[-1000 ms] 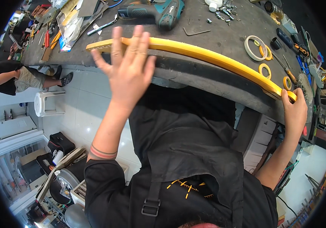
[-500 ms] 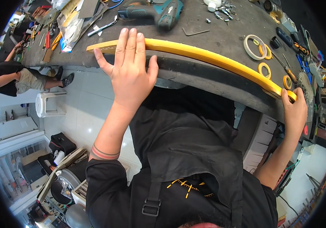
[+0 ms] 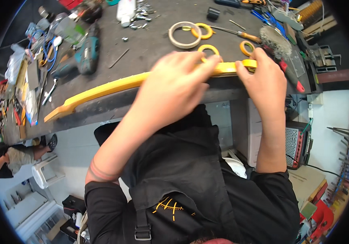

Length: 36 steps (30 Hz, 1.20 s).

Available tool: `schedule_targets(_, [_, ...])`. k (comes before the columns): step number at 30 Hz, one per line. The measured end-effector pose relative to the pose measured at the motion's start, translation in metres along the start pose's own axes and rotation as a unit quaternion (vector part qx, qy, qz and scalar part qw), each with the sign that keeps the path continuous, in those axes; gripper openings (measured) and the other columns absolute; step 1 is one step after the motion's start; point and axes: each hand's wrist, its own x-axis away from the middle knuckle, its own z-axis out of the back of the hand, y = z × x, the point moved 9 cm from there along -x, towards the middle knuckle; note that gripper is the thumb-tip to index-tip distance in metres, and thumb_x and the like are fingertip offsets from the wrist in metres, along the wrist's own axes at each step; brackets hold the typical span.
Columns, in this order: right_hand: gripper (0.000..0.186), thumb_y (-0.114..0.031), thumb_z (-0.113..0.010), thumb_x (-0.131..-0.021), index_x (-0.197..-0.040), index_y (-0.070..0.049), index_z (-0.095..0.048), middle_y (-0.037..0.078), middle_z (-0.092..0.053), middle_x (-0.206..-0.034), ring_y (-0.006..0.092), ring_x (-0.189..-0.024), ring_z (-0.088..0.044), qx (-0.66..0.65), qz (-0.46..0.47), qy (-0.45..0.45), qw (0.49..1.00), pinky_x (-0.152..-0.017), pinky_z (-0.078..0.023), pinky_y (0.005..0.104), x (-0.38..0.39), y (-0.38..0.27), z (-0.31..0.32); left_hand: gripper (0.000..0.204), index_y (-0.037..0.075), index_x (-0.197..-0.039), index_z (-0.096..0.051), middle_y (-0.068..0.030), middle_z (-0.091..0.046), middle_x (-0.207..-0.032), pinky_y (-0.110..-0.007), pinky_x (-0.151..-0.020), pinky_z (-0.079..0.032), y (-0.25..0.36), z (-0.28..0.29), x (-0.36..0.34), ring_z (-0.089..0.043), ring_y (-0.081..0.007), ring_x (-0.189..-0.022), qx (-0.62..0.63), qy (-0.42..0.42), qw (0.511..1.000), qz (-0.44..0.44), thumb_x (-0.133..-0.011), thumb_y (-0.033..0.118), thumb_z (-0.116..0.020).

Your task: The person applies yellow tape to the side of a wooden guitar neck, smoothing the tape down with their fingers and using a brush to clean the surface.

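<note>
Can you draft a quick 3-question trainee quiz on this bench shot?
1. True or false: both hands rest on the long yellow strip.
2. Which tool lies left of the left hand? A) cordless drill B) hammer C) saw
3. The right hand sits at the strip's ____ end.

Key: 1 true. 2 A, the cordless drill. 3 right.

A dark, worn table (image 3: 154, 44) runs across the top, its near edge bowed by the lens. Below it lies a pale tiled floor (image 3: 77, 146). A white plastic stool (image 3: 48, 175) stands at lower left, a grey cabinet (image 3: 249, 130) under the table's right end.
</note>
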Motion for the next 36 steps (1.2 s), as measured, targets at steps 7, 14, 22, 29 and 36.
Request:
schedule_targets(7, [0.034, -0.032, -0.087, -0.097, -0.104, -0.005, -0.069, 0.015, -0.077, -0.099, 0.0411, -0.097, -0.079, -0.054, 0.043, -0.006, 0.998, -0.082, -0.062, 0.0525, -0.006, 0.009, -0.001, 0.042, 0.005, -0.136, -0.077, -0.0068, -0.071, -0.107, -0.042, -0.077, -0.061, 0.009, -0.058, -0.041, -0.074, -0.0274, -0.089, -0.044, -0.018, 0.997, -0.068, -0.094, 0.007, -0.083])
schedule_targets(14, [0.029, -0.020, -0.085, -0.094, -0.090, -0.003, -0.062, 0.013, -0.061, -0.093, 0.0381, -0.082, -0.066, -0.245, 0.067, -0.134, 0.958, -0.074, -0.051, 0.0487, -0.018, 0.043, 0.002, 0.043, 0.003, -0.134, -0.079, -0.0082, -0.072, -0.108, -0.039, -0.073, -0.058, 0.023, -0.061, -0.040, -0.072, -0.0237, -0.087, -0.080, -0.062, 0.992, -0.081, -0.092, 0.010, -0.081])
schedule_targets(22, [0.043, -0.001, -0.084, -0.083, -0.081, -0.007, -0.041, 0.017, -0.072, -0.103, 0.0269, -0.090, -0.068, -0.391, 0.112, -0.245, 0.880, -0.081, -0.052, 0.0396, -0.030, 0.063, -0.021, 0.040, -0.001, -0.131, -0.081, -0.0212, -0.081, -0.118, -0.039, -0.080, -0.064, 0.028, -0.061, -0.040, -0.080, -0.0303, -0.096, -0.100, -0.052, 0.987, -0.112, -0.092, 0.010, -0.085])
schedule_targets(29, [0.044, -0.007, -0.085, -0.090, -0.082, -0.004, -0.042, 0.014, -0.067, -0.081, 0.0283, -0.078, -0.067, -0.402, 0.048, -0.336, 0.850, -0.068, -0.051, 0.0405, -0.035, 0.077, -0.047, 0.040, -0.003, -0.132, -0.081, -0.0236, -0.080, -0.116, -0.040, -0.078, -0.066, 0.026, -0.067, -0.039, -0.081, -0.0320, -0.094, -0.101, -0.067, 0.985, -0.122, -0.094, 0.007, -0.086])
schedule_targets(36, [0.014, -0.009, -0.079, -0.099, -0.104, 0.000, -0.068, 0.012, -0.073, -0.095, 0.0261, -0.087, -0.070, -0.444, 0.092, -0.349, 0.820, -0.081, -0.055, 0.0402, -0.040, 0.074, -0.057, 0.036, 0.000, -0.130, -0.083, -0.0196, -0.081, -0.115, -0.038, -0.079, -0.065, 0.025, -0.067, -0.043, -0.081, -0.0295, -0.096, -0.114, -0.060, 0.984, -0.125, -0.096, 0.010, -0.085])
